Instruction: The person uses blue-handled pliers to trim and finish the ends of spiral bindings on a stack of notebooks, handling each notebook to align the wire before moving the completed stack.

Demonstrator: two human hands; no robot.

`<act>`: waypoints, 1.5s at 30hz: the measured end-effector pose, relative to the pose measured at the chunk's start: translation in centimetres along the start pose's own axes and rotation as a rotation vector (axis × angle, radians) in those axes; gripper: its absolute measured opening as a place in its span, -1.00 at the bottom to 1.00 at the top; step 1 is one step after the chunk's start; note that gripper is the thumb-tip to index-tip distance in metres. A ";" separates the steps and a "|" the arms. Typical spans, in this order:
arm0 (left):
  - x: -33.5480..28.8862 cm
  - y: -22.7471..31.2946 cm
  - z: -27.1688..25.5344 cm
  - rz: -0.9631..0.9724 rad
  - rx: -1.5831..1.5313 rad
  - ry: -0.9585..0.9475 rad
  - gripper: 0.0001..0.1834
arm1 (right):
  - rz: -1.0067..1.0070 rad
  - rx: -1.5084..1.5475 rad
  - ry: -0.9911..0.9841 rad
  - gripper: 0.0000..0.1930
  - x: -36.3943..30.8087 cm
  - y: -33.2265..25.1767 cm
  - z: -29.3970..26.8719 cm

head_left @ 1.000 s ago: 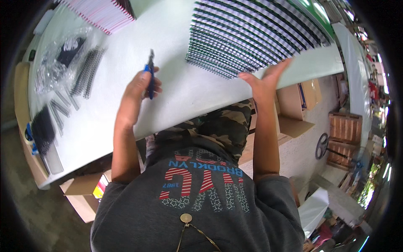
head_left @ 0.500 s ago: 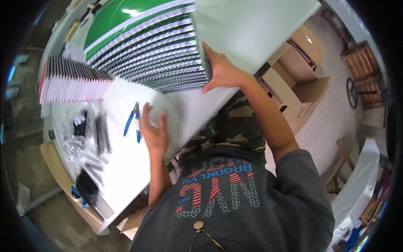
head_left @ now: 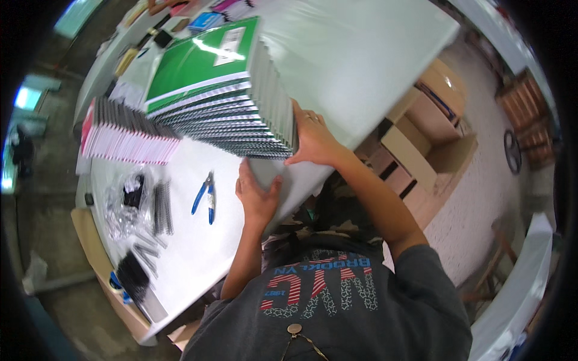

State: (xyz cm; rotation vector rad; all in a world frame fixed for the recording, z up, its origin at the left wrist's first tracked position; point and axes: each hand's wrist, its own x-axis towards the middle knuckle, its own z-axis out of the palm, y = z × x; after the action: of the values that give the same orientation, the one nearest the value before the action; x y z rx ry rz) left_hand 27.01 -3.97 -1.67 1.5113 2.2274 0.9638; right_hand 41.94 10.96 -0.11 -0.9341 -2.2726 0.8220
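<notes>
A tall stack of green-covered spiral notebooks (head_left: 198, 69) stands on the white table, its coil-bound edges facing me. My right hand (head_left: 314, 137) holds the stack's near right corner, fingers along the side and thumb at the front. Just below the stack's near edge is my left hand (head_left: 256, 195), open with thumb and fingers apart and holding nothing. Whether its fingertips touch the bottom notebooks I cannot tell. To the left stands a row of red-and-white spiral notebooks (head_left: 129, 141). Blue-handled cutting pliers (head_left: 205, 197) lie between them and my left hand, beside a blue-and-white pen-like tool (head_left: 211, 206).
Loose black wire coils (head_left: 162, 207), a crumpled clear plastic bag (head_left: 123, 207) and a black bundle of coils (head_left: 132, 275) lie on the left of the table (head_left: 186, 265). An open cardboard box (head_left: 415, 135) stands right of it. Another person's arm (head_left: 161, 6) shows far left.
My left hand has come closer to the stack's near edge. My right hand stays at the corner. The view has shifted, showing more of the green top cover and the table's far end.
</notes>
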 end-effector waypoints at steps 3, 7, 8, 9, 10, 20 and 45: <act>0.1 0.1 -0.4 0.122 0.182 -0.024 -0.40 | -0.003 -0.042 0.067 0.36 0.3 -0.7 1.6; -0.6 -2.1 -3.2 0.209 0.166 -0.017 -0.57 | 0.066 -0.087 0.166 0.36 1.8 -3.0 4.5; -0.2 -3.0 -4.3 0.192 0.157 0.004 -0.57 | 0.045 -0.096 0.149 0.36 2.5 -3.6 5.0; -0.1 -4.0 -5.5 0.183 0.124 0.049 -0.58 | 0.116 -0.098 0.136 0.35 3.1 -4.1 5.6; 0.2 -4.9 -6.8 0.176 0.092 0.093 -0.60 | 0.189 -0.101 0.124 0.35 3.8 -4.7 6.2; 9.3 -17.6 -14.1 -0.357 -0.636 0.647 -0.27 | 0.272 -0.171 0.170 0.33 12.7 -8.2 14.3; 17.2 -23.3 -13.9 -0.136 -0.880 0.604 -0.27 | 0.278 -0.088 0.142 0.24 20.2 -10.4 21.7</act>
State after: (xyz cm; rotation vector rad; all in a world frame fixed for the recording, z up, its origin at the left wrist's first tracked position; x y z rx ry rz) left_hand -4.61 1.11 -4.54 0.7057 1.7242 2.1709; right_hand 10.69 13.14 -2.26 -1.3279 -2.0998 0.7475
